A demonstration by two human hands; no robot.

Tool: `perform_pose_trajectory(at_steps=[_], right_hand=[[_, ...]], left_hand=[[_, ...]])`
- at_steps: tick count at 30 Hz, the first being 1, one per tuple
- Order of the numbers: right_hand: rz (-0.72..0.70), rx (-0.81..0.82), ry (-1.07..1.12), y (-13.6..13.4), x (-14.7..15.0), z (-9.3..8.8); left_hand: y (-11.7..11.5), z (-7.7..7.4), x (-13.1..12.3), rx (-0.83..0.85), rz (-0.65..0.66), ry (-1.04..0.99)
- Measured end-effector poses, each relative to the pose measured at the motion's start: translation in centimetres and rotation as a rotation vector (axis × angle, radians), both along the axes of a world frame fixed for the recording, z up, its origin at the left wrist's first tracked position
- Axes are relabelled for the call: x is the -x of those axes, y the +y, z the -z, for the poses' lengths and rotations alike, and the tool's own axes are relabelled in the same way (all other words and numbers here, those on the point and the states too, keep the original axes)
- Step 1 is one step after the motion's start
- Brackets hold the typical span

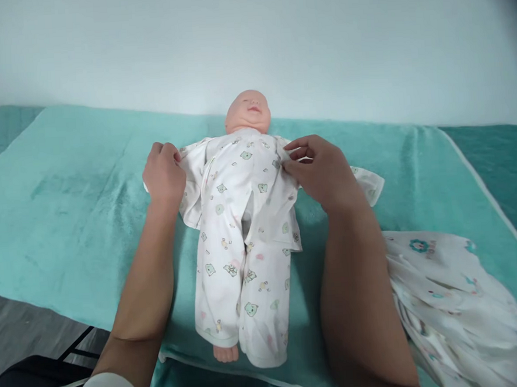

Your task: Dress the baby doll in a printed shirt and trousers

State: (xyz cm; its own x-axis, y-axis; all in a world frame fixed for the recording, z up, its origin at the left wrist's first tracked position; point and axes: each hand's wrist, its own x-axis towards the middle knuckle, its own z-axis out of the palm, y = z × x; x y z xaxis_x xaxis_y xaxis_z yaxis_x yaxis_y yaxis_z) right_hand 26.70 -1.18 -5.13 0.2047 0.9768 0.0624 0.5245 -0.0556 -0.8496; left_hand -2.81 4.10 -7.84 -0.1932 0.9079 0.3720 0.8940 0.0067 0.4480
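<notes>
A baby doll (253,109) lies on its back, head toward the wall. It wears a white printed baby shirt (239,171) and matching pants (220,277); one bare foot (225,353) shows below a pant leg. At the shirt's left sleeve, my left hand (164,171) is closed, with the fingers curled on the fabric. My right hand (316,166) pinches the shirt near the doll's shoulder on the right side. The right sleeve (369,184) stretches out from behind that wrist. The doll's hands are hidden.
A teal cloth (78,187) covers the table, with a pale wall (249,36) along its far side. Crumpled white printed fabric (453,304) lies at the right, beside my forearm. A black seat (29,382) stands at the lower left, below the table's edge.
</notes>
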Motion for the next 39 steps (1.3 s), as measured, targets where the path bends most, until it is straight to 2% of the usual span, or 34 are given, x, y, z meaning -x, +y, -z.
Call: perform_pose_trajectory(at_steps=[3,6,8,10,13,16,19,23,27,29,32,35,37,39], right_hand=[[0.145,-0.054,-0.120,0.2,-2.0,0.5],[0.284,-0.111,-0.313,0.5,-3.2,1.3],[0.258,-0.125,-0.320,0.7,-3.0,1.8],[0.172,-0.156,-0.302,1.0,-2.0,2.3],[0.029,-0.236,-0.360,1.6,-0.3,3.1],[-0.062,-0.270,-0.432,2.0,0.6,4.0],[-0.057,-0.226,-0.488,2.1,0.1,4.7],[0.018,-0.150,-0.505,2.2,-1.9,4.9],[0.211,0.002,-0.473,2.3,-3.5,4.6],[0.227,-0.020,-0.463,2.0,-3.3,4.0],[0.081,-0.224,-0.402,1.0,-0.9,1.9],[-0.212,-0.359,-0.333,0.4,3.8,-0.8],[-0.424,-0.310,-0.444,0.9,7.7,-2.4],[-0.565,-0.195,-0.682,2.4,11.3,-3.4]], left_hand=[[-0.3,0.0,-0.3,-0.006,0.020,0.051],[-0.6,-0.1,-1.1,-0.047,0.118,0.060],[-0.7,-0.1,-1.8,-0.071,0.241,0.063],[-0.8,0.0,-2.4,-0.066,0.358,0.066],[-0.7,0.5,-3.0,-0.028,0.425,0.084],[-0.2,0.9,-2.9,0.017,0.413,0.100],[0.1,1.1,-2.7,0.046,0.375,0.107],[0.5,1.2,-2.0,0.053,0.267,0.097],[0.8,1.2,-1.2,0.083,0.159,0.073],[0.9,1.1,-1.1,0.102,0.142,0.082],[0.8,1.1,-1.2,0.109,0.139,0.088],[0.5,1.1,-1.2,0.109,0.146,0.076],[0.3,1.0,-1.1,0.111,0.158,0.069],[0.2,1.0,-1.0,0.118,0.170,0.060]])
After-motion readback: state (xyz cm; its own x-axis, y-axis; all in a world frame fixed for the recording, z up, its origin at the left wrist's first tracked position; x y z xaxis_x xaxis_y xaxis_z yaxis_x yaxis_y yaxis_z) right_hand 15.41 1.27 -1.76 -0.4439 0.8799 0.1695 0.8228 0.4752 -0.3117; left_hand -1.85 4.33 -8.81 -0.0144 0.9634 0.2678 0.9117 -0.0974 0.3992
